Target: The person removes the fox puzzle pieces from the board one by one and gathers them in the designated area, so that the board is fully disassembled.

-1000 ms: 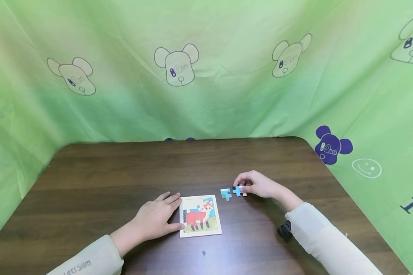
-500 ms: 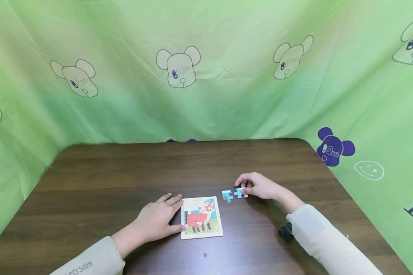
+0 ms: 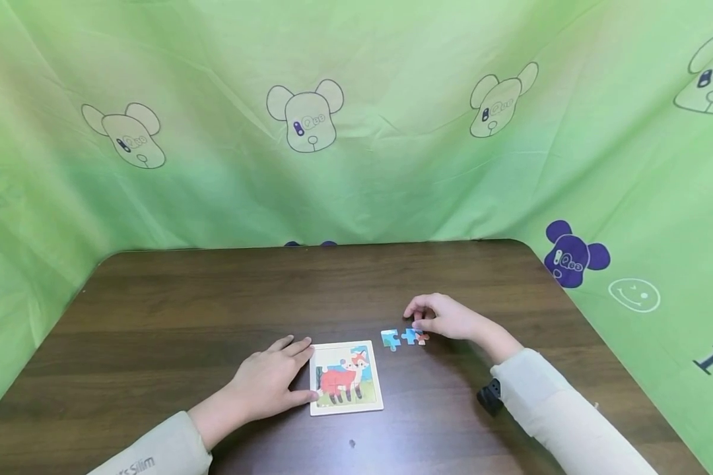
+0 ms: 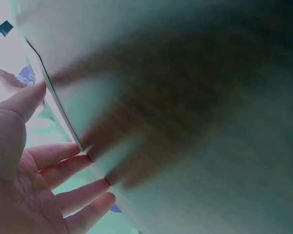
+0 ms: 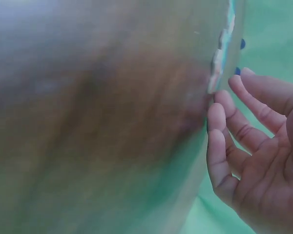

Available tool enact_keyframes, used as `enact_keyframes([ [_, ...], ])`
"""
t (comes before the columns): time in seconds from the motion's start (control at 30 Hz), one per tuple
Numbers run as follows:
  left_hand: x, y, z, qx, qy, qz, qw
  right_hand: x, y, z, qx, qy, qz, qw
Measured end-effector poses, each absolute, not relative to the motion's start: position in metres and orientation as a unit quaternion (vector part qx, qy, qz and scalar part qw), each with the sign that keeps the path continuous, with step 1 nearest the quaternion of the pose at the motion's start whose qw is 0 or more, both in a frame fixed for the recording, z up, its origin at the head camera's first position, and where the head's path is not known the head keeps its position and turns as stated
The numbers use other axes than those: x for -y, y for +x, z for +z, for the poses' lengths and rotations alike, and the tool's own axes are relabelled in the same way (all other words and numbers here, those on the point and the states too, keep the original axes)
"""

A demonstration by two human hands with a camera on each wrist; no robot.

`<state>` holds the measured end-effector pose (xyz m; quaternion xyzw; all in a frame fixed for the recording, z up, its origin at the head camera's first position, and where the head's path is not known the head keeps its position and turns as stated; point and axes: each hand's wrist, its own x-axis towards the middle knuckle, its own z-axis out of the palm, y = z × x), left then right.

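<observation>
A square jigsaw puzzle board (image 3: 346, 410) with a light frame lies on the table, showing a red fox-like animal. Its upper left part shows pale backing. My left hand (image 3: 270, 379) lies beside it, fingers spread, thumb and fingertips touching the left edge; the left wrist view shows this hand (image 4: 34, 161) against the board's edge (image 4: 58, 105). Right of the board is a blue-green puzzle piece (image 3: 389, 338), then a blue piece (image 3: 412, 336) with a red-and-white part at its right. My right hand (image 3: 448, 318) hovers just above these, thumb and fingers apart in the right wrist view.
The brown wooden table (image 3: 243, 284) extends around the board on all sides. A small dark spot (image 3: 352, 444) marks the surface in front of it. Behind and beside the table hangs a green cloth (image 3: 392, 178) with bear drawings.
My right thumb and fingers have come up off the blue piece, and its red-and-white part now shows. The left hand and the board stay in place.
</observation>
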<state>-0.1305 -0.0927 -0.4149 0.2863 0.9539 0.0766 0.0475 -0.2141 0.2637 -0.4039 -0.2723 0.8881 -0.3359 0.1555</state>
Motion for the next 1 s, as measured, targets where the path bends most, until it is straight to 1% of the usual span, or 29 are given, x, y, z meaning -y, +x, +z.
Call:
enact_keyframes([
  [0.1,0.093,-0.130,-0.414,-0.954,0.286,0.076,0.045,-0.256,-0.216,-0.399,-0.890,-0.279,-0.326,0.151],
  [0.33,0.093,-0.130,-0.413,-0.955,0.285,0.068,0.043,-0.228,-0.211,-0.394,-0.876,-0.295,-0.333,0.186],
  [0.77,0.092,-0.132,-0.414,-0.955,0.284,0.069,0.051,-0.179,-0.196,-0.398,-0.879,-0.372,-0.264,0.137],
  [1.0,0.092,-0.131,-0.414,-0.955,0.285,0.069,0.047,-0.169,-0.188,-0.400,-0.882,-0.390,-0.227,0.134],
])
